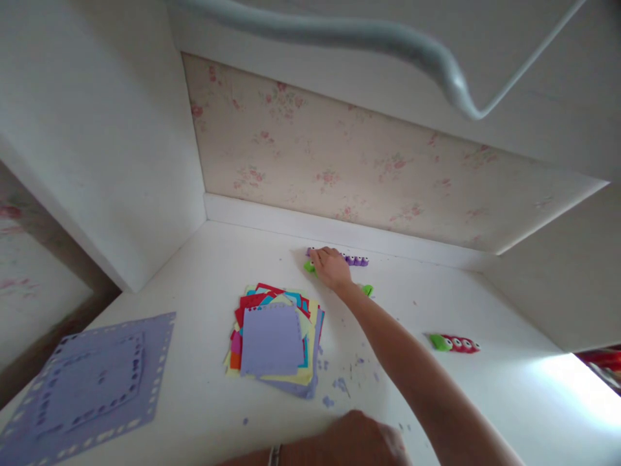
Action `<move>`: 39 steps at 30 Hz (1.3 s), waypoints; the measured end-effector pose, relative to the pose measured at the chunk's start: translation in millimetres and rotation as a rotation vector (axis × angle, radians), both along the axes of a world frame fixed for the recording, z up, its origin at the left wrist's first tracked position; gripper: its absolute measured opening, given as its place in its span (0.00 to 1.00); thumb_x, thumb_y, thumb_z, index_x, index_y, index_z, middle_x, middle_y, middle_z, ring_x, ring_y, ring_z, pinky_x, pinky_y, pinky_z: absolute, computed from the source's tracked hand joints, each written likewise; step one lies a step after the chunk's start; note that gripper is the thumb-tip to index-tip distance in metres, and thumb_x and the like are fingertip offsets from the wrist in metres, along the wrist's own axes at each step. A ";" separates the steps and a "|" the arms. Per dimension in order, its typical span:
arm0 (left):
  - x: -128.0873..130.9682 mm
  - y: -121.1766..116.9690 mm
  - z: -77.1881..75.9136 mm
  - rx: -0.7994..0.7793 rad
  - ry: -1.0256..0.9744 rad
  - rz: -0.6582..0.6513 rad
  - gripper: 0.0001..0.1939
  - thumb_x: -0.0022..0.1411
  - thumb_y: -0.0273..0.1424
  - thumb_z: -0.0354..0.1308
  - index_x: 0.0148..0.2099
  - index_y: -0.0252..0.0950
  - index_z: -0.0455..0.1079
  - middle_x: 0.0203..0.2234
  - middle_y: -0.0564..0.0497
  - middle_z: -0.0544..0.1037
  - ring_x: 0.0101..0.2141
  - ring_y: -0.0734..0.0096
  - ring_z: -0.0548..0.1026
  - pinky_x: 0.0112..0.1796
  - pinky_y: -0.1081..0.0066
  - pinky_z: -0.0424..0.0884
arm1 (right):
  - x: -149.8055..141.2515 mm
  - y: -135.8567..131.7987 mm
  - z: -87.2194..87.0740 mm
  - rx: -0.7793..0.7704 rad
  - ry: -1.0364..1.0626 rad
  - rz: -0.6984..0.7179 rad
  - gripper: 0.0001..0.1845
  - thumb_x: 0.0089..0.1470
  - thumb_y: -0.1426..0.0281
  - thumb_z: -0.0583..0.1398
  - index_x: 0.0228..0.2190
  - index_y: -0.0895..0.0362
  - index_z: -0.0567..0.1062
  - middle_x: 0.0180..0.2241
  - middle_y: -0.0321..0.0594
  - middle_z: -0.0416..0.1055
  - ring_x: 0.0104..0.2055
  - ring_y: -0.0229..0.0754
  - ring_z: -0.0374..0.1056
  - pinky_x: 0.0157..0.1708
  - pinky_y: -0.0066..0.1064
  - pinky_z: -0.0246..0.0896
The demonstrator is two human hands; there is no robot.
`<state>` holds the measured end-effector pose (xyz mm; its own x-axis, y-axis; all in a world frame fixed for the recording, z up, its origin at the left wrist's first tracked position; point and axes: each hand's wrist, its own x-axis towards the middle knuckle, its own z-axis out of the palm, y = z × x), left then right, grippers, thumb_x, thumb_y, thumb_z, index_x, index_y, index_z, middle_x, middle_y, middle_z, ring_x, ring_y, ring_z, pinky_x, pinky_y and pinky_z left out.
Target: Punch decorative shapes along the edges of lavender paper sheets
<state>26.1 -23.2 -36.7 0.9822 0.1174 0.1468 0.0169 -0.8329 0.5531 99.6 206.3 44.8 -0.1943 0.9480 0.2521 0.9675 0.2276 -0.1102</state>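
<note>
My right hand point(330, 265) reaches far across the white desk and its fingers close over a purple and green paper punch point(356, 261) by the back wall. Part of the punch is hidden under the hand. My left hand point(361, 440) rests at the bottom edge of the view, a bracelet on its wrist; its fingers are out of sight. A stack of coloured paper squares point(274, 340) lies between the two hands, with a lilac sheet on top.
A red and green paper punch point(455, 343) lies to the right. A large lilac sheet with punched borders point(92, 385) sits at the front left. Small lilac paper scraps point(339, 385) dot the desk point(204, 272). White shelf walls enclose the left, back and right.
</note>
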 end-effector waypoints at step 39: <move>4.9 0.8 -13.8 0.009 -0.050 -0.002 0.10 0.67 0.38 0.54 0.46 0.46 0.75 0.38 0.55 0.79 0.28 0.71 0.73 0.18 0.72 0.52 | -0.9 -9.0 9.5 -0.038 -0.133 -0.059 0.17 0.65 0.60 0.54 0.48 0.51 0.78 0.47 0.46 0.75 0.50 0.52 0.68 0.48 0.41 0.58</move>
<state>30.9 -22.4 -50.5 0.9737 0.1143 0.1970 -0.0122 -0.8376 0.5461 98.8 197.3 54.3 -0.1674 0.9672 0.1911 0.9857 0.1681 0.0124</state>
